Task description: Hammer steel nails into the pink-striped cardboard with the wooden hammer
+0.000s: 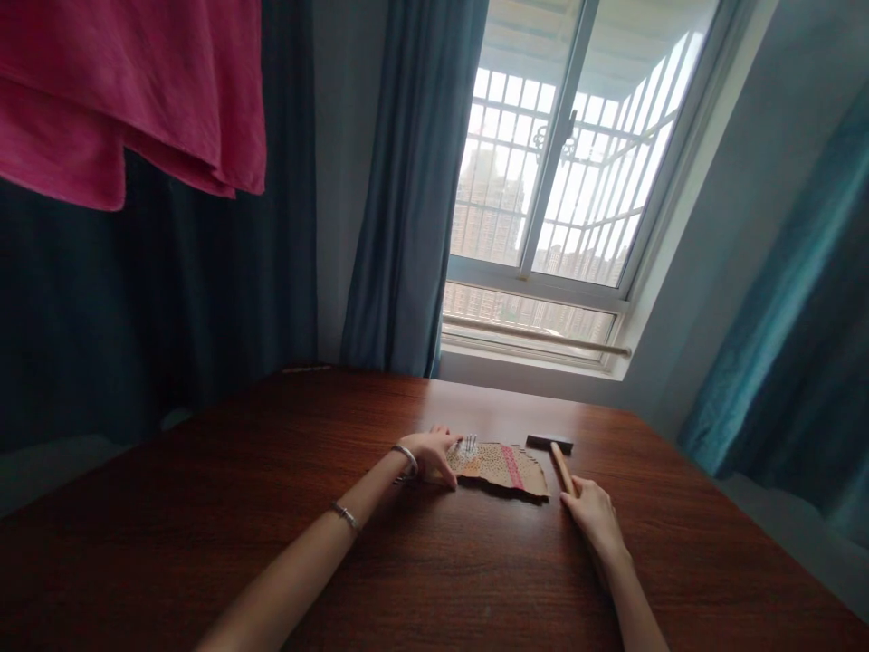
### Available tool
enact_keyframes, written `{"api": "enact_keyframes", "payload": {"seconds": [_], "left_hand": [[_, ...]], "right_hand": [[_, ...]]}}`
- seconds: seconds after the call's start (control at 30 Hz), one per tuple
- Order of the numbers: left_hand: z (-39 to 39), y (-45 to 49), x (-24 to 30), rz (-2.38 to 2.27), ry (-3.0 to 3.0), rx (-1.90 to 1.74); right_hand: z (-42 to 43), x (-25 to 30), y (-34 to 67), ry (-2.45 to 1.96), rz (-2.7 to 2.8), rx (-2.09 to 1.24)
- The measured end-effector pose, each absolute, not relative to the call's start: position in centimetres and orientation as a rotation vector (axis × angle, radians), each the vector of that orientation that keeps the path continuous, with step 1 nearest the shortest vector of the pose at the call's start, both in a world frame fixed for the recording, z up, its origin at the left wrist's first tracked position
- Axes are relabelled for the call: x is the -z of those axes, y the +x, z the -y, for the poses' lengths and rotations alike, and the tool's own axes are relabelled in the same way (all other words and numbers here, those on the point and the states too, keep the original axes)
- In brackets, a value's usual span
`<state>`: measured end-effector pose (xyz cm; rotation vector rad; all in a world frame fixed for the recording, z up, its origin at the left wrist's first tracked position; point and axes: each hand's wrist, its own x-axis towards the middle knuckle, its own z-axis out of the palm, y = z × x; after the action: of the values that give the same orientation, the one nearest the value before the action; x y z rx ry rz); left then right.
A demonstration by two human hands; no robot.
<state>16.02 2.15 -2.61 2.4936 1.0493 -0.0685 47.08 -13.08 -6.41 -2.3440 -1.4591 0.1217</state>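
A flat tan piece with rows of small holes and a pink stripe (506, 466) lies on the dark wooden table (272, 507). My left hand (431, 455) rests on its left end, fingers pressed down on it, next to a small metal pronged tool (469, 445). A hammer with a wooden handle and dark head (553, 448) lies just right of the piece. My right hand (590, 509) sits at the near end of the hammer handle, fingers curled around it.
Behind the table is a window with a metal grille (557, 172), blue curtains (407, 199) on both sides. A pink cloth (128, 91) hangs at upper left. Bracelets circle my left wrist and forearm.
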Motion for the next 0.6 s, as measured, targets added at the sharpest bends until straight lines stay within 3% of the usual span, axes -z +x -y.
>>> {"api": "enact_keyframes", "payload": {"seconds": [0.33, 0.6], "left_hand": [[-4.3, 12.5, -2.1, -0.998, 2.381, -0.258], [-1.7, 8.2, -2.6, -1.150, 2.343, -0.184]], "right_hand": [[12.6, 6.9, 47.6, -2.385, 1.468, -0.072], [12.6, 7.1, 47.7, -2.397, 1.461, -0.063]]}}
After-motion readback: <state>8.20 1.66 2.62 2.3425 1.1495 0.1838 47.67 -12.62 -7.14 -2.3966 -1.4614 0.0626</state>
